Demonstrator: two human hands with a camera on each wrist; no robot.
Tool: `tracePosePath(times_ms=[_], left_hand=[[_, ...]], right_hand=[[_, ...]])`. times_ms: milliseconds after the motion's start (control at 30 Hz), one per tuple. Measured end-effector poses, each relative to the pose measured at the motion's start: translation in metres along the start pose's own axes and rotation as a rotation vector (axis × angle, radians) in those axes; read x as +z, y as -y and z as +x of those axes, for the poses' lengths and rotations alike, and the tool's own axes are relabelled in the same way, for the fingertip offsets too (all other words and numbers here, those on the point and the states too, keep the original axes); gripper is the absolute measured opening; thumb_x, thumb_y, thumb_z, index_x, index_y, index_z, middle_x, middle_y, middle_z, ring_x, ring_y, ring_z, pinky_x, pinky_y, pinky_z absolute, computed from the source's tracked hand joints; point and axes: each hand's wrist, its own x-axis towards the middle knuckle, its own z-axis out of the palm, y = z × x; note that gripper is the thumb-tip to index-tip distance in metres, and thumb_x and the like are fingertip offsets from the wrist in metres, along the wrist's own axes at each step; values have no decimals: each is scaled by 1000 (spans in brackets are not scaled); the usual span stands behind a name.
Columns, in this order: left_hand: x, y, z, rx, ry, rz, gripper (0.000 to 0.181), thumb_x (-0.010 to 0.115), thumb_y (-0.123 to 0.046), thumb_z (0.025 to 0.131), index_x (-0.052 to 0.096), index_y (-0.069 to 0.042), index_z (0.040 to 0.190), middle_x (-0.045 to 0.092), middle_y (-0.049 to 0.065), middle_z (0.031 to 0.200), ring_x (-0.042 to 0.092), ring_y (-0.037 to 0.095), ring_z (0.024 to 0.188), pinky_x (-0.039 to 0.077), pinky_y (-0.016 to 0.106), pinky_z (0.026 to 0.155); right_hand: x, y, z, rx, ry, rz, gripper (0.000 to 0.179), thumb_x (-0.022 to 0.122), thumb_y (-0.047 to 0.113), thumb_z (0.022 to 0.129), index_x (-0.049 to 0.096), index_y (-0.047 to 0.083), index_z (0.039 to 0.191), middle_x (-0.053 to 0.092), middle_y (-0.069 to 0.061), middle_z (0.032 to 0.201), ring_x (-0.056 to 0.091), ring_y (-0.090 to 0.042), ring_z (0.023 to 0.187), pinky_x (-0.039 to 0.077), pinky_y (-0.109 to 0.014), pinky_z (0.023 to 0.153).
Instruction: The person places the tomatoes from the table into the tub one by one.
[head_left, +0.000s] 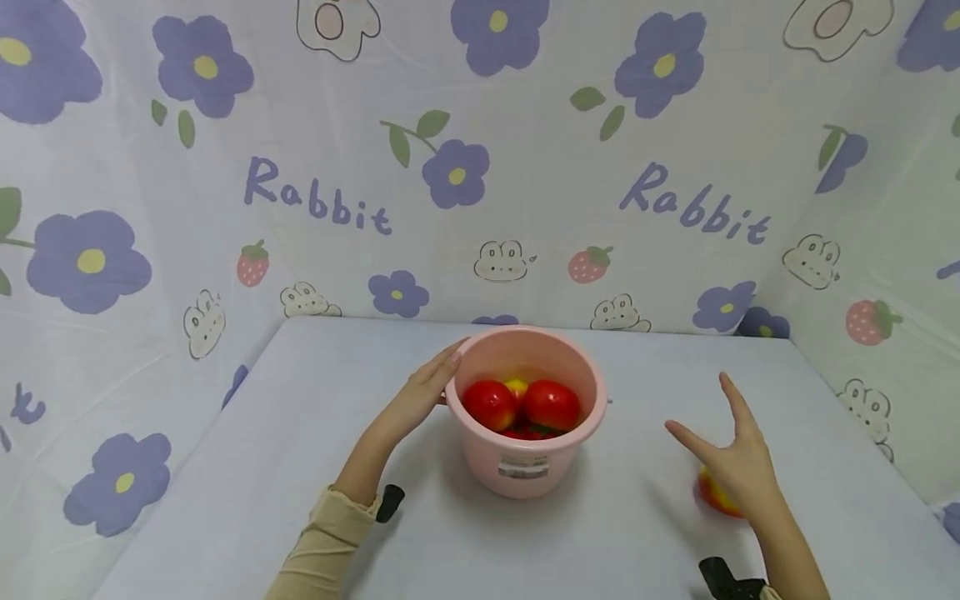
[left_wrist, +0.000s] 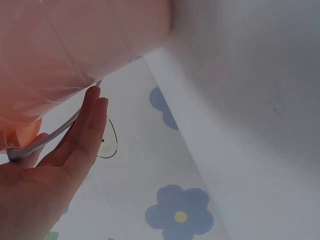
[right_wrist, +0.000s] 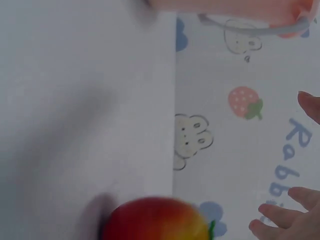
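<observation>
A pink plastic bucket (head_left: 480,462) stands upright on the table with several red fruits (head_left: 551,403) inside, and a yellow patch (head_left: 516,386) shows between them. My left hand (head_left: 414,402) rests against the bucket's left side with its fingers extended near the rim; the grey handle (left_wrist: 55,136) passes by those fingers in the left wrist view. To the right of the bucket, my right hand (head_left: 741,467) is spread and holds nothing, thumb apart from the fingers. Partly hidden beneath it, a red and yellow fruit (head_left: 716,495) lies on the table; the right wrist view also shows this fruit (right_wrist: 155,220).
The white table (head_left: 630,550) has its back edge just behind the bucket. A cloth backdrop (head_left: 540,192) with purple flowers, rabbits and strawberries surrounds it at the back and both sides. Black straps or mounts (head_left: 390,503) sit at the wrists.
</observation>
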Motion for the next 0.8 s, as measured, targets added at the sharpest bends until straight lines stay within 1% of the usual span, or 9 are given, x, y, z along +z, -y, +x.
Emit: tracePosePath(times_ms=[67, 167, 267, 333, 467, 567, 600, 700, 800], left_hand=[[-1, 0, 1, 2, -1, 2, 51, 33, -53, 102, 31, -39, 151, 43, -3, 153, 51, 26, 132, 52, 49, 98], [-1, 1, 2, 4, 3, -2, 51, 33, -53, 102, 31, -39, 151, 44, -2, 152, 51, 26, 131, 52, 49, 98], [-2, 3, 2, -1, 3, -3, 52, 33, -55, 101, 31, -40, 151, 44, -3, 152, 51, 26, 131, 52, 49, 98], [-1, 4, 1, -6, -1, -4, 52, 34, -55, 101, 31, -40, 151, 45, -3, 152, 51, 26, 130, 52, 49, 98], [-1, 3, 0, -7, -4, -1, 52, 34, -55, 101, 32, -40, 151, 45, -3, 152, 51, 25, 130, 52, 49, 98], [-1, 2, 0, -4, -1, 2, 52, 34, -55, 101, 32, -40, 151, 44, -3, 152, 51, 25, 131, 52, 48, 98], [-1, 2, 0, -3, -2, 1, 52, 34, -55, 101, 32, -40, 151, 44, -3, 152, 51, 25, 131, 52, 48, 98], [-1, 2, 1, 0, -4, 1, 51, 33, -54, 101, 32, -39, 151, 43, -3, 153, 51, 25, 131, 52, 48, 98], [-1, 2, 1, 4, -8, 2, 52, 33, -55, 101, 33, -39, 150, 43, -4, 153, 51, 25, 131, 52, 48, 98]], right_hand=[[-2, -9, -1, 34, -2, -12, 105, 68, 53, 85, -6, 32, 157, -5, -16, 165, 1, -51, 148, 13, -78, 105], [-4, -23, -3, 53, -6, -17, 107, 69, 52, 85, -7, 27, 157, -8, -19, 164, -2, -51, 147, 11, -78, 106], [-4, -35, -4, 72, -10, -8, 110, 71, 48, 85, -7, 21, 157, -9, -22, 163, -3, -51, 147, 10, -76, 109], [-4, -41, -4, 108, -11, -1, 112, 72, 47, 85, -9, 19, 157, -10, -22, 163, -4, -51, 147, 10, -74, 111], [-2, -49, -3, 230, -4, 22, 117, 73, 49, 84, -14, 20, 156, -14, -20, 162, -3, -49, 148, 11, -70, 114], [0, -53, -3, 333, 10, 34, 117, 71, 52, 83, -17, 22, 155, -16, -22, 161, -2, -52, 147, 12, -71, 113], [1, -55, -2, 356, 16, 32, 117, 71, 52, 84, -18, 22, 155, -16, -23, 161, -1, -53, 146, 13, -71, 113], [2, -59, 0, 383, 32, 29, 116, 70, 50, 85, -18, 22, 154, -15, -25, 160, 1, -55, 145, 15, -71, 112], [3, -63, 2, 365, 44, 26, 115, 71, 46, 85, -18, 22, 154, -14, -26, 160, 2, -54, 145, 15, -71, 112]])
